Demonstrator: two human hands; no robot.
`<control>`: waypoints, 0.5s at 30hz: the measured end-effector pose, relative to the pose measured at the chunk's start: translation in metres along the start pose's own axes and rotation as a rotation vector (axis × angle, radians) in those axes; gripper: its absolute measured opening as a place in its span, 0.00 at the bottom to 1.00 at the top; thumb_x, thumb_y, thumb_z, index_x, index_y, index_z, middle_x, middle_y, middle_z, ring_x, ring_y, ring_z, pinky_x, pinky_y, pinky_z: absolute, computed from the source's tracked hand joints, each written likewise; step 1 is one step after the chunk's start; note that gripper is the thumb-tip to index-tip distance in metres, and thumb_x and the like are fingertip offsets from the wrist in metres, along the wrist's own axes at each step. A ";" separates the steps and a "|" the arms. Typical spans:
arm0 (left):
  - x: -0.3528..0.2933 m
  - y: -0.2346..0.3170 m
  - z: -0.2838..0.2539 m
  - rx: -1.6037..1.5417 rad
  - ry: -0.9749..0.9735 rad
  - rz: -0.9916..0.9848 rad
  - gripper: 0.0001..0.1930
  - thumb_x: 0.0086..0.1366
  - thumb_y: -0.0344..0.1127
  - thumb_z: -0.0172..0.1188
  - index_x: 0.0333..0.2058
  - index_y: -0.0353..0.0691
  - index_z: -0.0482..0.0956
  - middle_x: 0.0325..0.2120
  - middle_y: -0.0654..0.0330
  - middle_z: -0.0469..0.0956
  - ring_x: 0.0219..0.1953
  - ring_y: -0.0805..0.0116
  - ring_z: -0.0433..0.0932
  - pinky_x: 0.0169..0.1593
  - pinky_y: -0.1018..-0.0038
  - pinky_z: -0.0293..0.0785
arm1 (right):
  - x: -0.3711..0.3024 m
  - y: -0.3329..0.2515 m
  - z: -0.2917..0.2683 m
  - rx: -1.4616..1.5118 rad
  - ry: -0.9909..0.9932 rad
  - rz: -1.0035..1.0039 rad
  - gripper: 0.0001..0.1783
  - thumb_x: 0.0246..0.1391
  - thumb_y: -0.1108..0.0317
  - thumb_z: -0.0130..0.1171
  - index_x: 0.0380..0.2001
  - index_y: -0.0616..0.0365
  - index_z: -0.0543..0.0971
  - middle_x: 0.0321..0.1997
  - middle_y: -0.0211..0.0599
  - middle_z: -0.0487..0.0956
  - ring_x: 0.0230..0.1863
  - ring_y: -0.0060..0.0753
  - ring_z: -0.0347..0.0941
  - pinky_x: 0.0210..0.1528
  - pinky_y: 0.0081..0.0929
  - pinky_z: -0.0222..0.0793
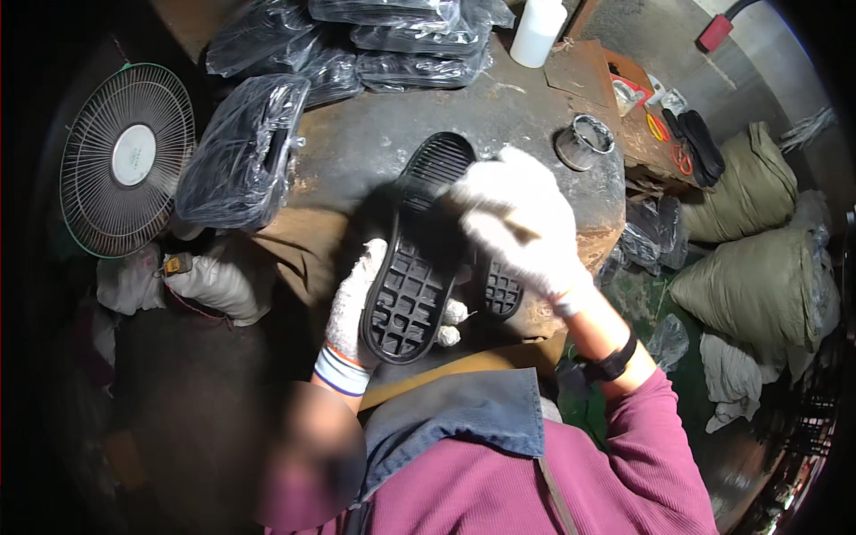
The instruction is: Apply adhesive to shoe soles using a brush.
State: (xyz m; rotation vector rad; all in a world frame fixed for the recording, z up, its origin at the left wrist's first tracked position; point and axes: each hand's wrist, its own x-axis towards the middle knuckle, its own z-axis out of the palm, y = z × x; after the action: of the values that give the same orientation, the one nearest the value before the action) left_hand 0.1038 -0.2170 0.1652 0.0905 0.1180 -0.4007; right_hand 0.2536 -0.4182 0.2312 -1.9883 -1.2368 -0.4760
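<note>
Holding: both gloved hands kept a black sole (419, 259) tread-up over the table (374, 143), its heel toward the person and its toe pointing away.
Left hand: the left hand (357, 312), in a white knit glove with a striped cuff, cupped the sole's heel from beneath; its fingers (450, 321) curled round the far edge and were closed on it.
Right hand: the right hand (522, 223), also in a white glove, lay over the sole's middle and toe from the right side, fingers bent and pressed against it; a black wristband (611, 361) sat on that forearm.
Sole: it was tilted, with square lugs at the heel and fine ribs at the toe, just above the table's near edge.
Second sole: another black tread piece (502, 290) showed just beside and below the first, partly hidden by the right hand; whether it touched the first could not be told.
Table: dark, worn and stained, rounded at its front.
Bagged soles: black soles in clear plastic bags (245, 152) lay at the table's left and in a heap (392, 36) at its far side.
Tin: a small metal tin (584, 141) stood on the table's right part, well apart from the hands.
Bottle: a white bottle (539, 31) stood at the far edge.
Fan: a round wire-guarded fan (127, 159) sat to the left of the table.
Sacks: olive sacks (758, 276) lay on the floor at the right.
</note>
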 end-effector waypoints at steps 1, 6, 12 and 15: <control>-0.001 0.003 0.001 -0.025 -0.004 -0.069 0.42 0.77 0.66 0.42 0.75 0.37 0.55 0.68 0.35 0.66 0.53 0.29 0.80 0.54 0.36 0.80 | 0.006 0.017 -0.002 0.041 0.044 0.079 0.11 0.57 0.63 0.69 0.43 0.50 0.89 0.45 0.33 0.86 0.54 0.43 0.80 0.68 0.45 0.67; 0.009 -0.004 0.019 0.011 -0.010 -0.098 0.42 0.77 0.66 0.43 0.75 0.37 0.56 0.67 0.36 0.68 0.52 0.35 0.82 0.50 0.42 0.82 | 0.012 0.049 0.005 0.397 -0.009 0.368 0.10 0.60 0.66 0.68 0.44 0.54 0.89 0.49 0.30 0.88 0.50 0.29 0.83 0.75 0.38 0.58; 0.016 -0.007 0.011 -0.130 -0.168 0.086 0.38 0.79 0.64 0.34 0.72 0.40 0.61 0.66 0.40 0.71 0.60 0.33 0.77 0.54 0.34 0.81 | -0.008 -0.003 0.015 0.347 -0.062 0.156 0.09 0.58 0.65 0.69 0.40 0.53 0.90 0.48 0.30 0.88 0.56 0.34 0.81 0.76 0.48 0.59; 0.016 0.003 -0.018 0.091 -0.268 0.102 0.35 0.80 0.62 0.33 0.74 0.46 0.61 0.70 0.50 0.67 0.68 0.51 0.71 0.71 0.44 0.63 | -0.017 -0.017 0.017 0.318 -0.078 0.074 0.10 0.57 0.66 0.69 0.42 0.51 0.90 0.47 0.29 0.88 0.57 0.34 0.81 0.75 0.49 0.59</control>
State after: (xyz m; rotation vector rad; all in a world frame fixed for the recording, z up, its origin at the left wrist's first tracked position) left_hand 0.1181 -0.2184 0.1453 0.1315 -0.1687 -0.3126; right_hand 0.2293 -0.4110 0.2153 -1.7861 -1.1987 -0.1540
